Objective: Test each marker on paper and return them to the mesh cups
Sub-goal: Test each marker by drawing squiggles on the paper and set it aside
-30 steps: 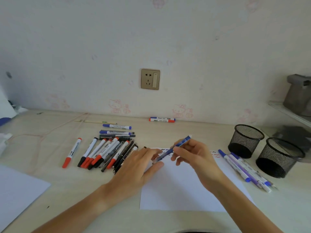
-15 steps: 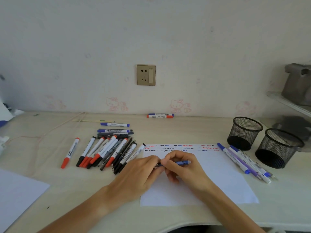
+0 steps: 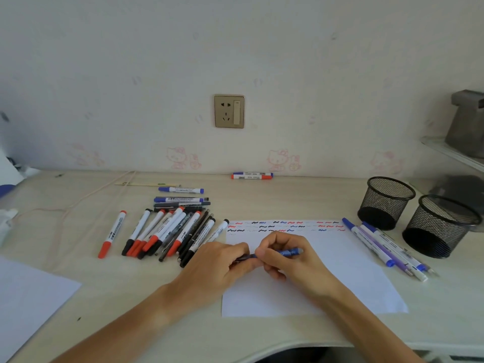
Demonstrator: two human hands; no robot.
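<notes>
**A:** Head view: what step is under way?

**B:** Both hands meet over the white paper point(image 3: 301, 292) at the centre of the frame, holding one blue marker point(image 3: 288, 252) level between them. It looks like capping or uncapping; I cannot tell which. Three rows of red, blue and black squiggles run along the paper's far edge, so testing is well along.

**A:** Describe each grip.

**B:** The left hand point(image 3: 220, 268) has its fingers curled round the marker's dark left end. The right hand point(image 3: 290, 260) pinches the barrel with thumb and bent fingers; the blue right end pokes out past the knuckles. Neither grip is released.

**A:** Where are the other markers?

**B:** A large pile point(image 3: 167, 231) lies left of centre on the bench point(image 3: 104, 310). A small bunch of blue and purple ones point(image 3: 385, 247) lies just right of the paper. Two black mesh cups point(image 3: 419, 216) stand at right, apparently empty.

**A:** What does the next move call for?

**B:** If uncapping, pull the ends apart and draw a squiggle on the third row. If capping, press shut and set it down to the right.
</notes>
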